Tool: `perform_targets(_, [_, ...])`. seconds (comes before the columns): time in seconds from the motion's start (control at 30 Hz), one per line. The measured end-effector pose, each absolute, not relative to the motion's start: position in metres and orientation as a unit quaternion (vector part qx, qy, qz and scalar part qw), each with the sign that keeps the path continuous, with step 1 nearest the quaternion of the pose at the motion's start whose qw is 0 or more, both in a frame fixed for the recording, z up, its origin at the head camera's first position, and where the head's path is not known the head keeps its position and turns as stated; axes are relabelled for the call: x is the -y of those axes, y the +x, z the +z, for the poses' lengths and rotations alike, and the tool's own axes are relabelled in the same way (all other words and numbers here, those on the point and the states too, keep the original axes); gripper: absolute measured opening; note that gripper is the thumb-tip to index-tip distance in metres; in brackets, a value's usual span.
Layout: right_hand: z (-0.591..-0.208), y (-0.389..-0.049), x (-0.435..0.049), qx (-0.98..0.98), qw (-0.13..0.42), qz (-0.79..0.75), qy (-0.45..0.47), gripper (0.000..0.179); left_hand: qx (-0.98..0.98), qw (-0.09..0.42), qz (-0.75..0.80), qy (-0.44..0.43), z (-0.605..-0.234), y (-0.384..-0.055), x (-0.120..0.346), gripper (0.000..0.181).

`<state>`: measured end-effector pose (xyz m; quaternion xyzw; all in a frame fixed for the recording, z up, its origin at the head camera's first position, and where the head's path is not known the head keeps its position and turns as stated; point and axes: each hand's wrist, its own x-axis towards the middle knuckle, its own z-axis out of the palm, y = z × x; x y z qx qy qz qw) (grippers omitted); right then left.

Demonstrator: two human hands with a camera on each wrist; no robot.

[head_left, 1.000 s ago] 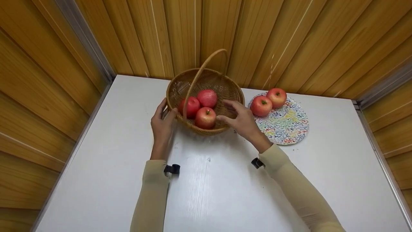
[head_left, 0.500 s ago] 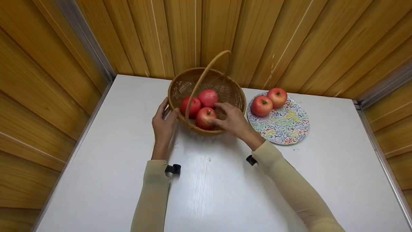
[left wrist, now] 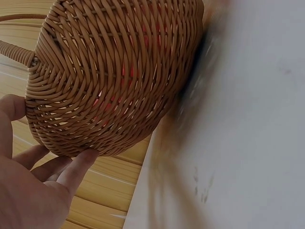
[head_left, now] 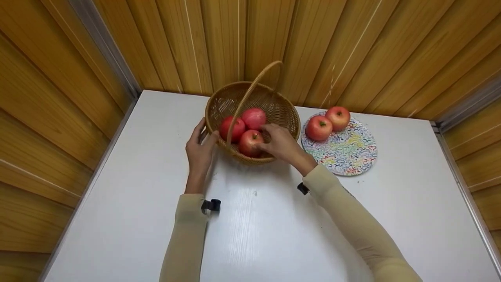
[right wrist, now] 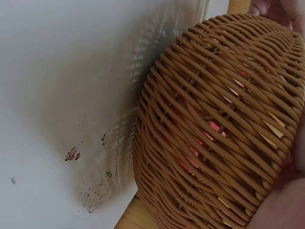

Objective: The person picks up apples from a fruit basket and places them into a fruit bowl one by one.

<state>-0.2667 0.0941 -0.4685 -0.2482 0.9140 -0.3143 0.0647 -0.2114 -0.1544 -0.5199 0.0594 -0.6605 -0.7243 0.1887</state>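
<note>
A brown wicker basket (head_left: 280, 109) with a tall arched handle holds three red apples. My left hand (head_left: 200, 154) grips its left side; in the left wrist view the thumb lies at the rim, the fingertips against the woven wall (left wrist: 109, 71). Inside the basket, my right hand (head_left: 285, 147) grips the front apple (head_left: 249, 144), thumb at its near side and fingers reaching behind it. A second apple (head_left: 233, 128) sits to its left, a third (head_left: 253, 118) just behind. In the right wrist view the weave (right wrist: 219, 129) hides most of the held apple.
Right of the basket lies a round, multicoloured patterned mat (head_left: 348, 152) bearing two more apples (head_left: 319, 128) near its back left edge. The white table (head_left: 250, 227) meets a wood-panelled wall (head_left: 266, 39) close behind the basket. Panels also stand at both sides.
My right hand has moved left and closed round the front apple. The basket has shifted very slightly right, with my left hand still at its side.
</note>
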Motion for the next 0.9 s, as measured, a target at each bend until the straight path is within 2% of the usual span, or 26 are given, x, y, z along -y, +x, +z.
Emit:
perform_targets(0.27, [-0.47, -0.276, -0.09, -0.915, 0.094, -0.302, -0.251, 0.058, 0.666, 0.192, -0.718, 0.06, -0.52, -0.212, 0.154, 0.058])
perform_targets(0.5, [-0.474, -0.285, -0.087, -0.913, 0.087, -0.281, -0.282, 0.053, 0.669, 0.195, -0.715, 0.05, -0.521, -0.212, 0.155, 0.06])
perform_targets(0.9, [-0.477, -0.29, -0.084, -0.911, 0.134, -0.27, -0.281, 0.063, 0.663, 0.191, -0.722, 0.053, -0.522, -0.213, 0.156, 0.059])
